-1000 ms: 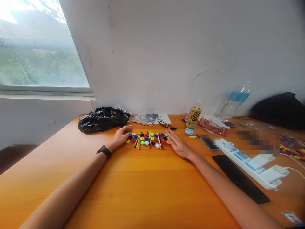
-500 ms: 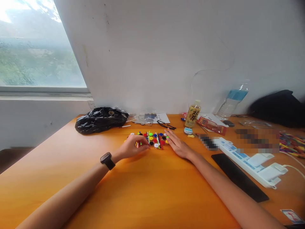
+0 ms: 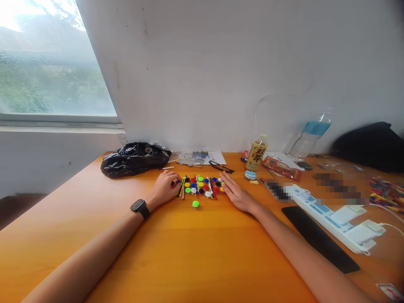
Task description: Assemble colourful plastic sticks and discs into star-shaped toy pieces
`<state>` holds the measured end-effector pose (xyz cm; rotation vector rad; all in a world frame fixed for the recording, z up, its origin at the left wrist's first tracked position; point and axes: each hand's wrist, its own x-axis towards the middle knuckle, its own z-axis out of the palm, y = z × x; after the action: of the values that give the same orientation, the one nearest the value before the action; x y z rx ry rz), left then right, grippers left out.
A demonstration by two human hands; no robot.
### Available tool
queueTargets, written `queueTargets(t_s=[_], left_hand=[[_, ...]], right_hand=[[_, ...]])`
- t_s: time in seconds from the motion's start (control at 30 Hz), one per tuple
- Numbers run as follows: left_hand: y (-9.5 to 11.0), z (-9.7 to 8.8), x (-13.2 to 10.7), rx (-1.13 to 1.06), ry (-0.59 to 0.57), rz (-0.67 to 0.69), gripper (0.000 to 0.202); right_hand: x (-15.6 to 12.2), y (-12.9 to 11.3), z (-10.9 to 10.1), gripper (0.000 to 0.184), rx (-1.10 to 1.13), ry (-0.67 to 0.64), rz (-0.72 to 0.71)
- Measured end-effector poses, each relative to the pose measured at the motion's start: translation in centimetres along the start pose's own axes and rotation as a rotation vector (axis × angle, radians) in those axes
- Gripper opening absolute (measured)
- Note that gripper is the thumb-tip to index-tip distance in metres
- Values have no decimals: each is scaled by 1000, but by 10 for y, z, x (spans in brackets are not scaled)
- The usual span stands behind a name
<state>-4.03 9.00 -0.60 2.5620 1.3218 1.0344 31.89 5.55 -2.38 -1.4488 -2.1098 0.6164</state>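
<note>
A row of small coloured discs [image 3: 193, 185], like round plastic caps or counters, lies across the table, with thin coloured sticks [image 3: 182, 187] standing between groups of them. My left hand [image 3: 164, 186] is at the row's left end, its fingers curled and bent downward. A dark round piece [image 3: 173, 184] shows at its fingertips; what lies under the hand is hidden. Nearer to me, apart from the row, sits a single bright green disc [image 3: 195, 204]. My right hand [image 3: 237, 195] lies flat at the right end, fingers stretched out and touching or covering the end discs.
Behind the row are a black plastic bag [image 3: 135, 160], clear packaging [image 3: 191, 158] and glasses [image 3: 221, 166]. To the right stand a drink bottle [image 3: 256, 155], a small round tin [image 3: 250, 175], a white power strip [image 3: 325, 216] and a black strip-shaped mat [image 3: 320, 238].
My left hand has moved left and a little away from me, off the middle of the row. The green disc in front now shows. My right hand has barely moved.
</note>
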Motion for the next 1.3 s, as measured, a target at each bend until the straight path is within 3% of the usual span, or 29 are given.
queueTargets(t_s=[0.43,1.03,1.17,1.3], left_hand=[[0,3,-5,13,19,-1,12],[9,1,-8,252,23,103,14],[10,1,-8,255,23,96,14],[10,2,-8,251,30,101,13]], right_hand=[[-1,-5,-1,76,-20,-18,28],[-1,-3,-1,73,3,-4,37],[-4,-13,-5,62,-26,91,-83],[-15,-56,1,38,-91,245,-400]])
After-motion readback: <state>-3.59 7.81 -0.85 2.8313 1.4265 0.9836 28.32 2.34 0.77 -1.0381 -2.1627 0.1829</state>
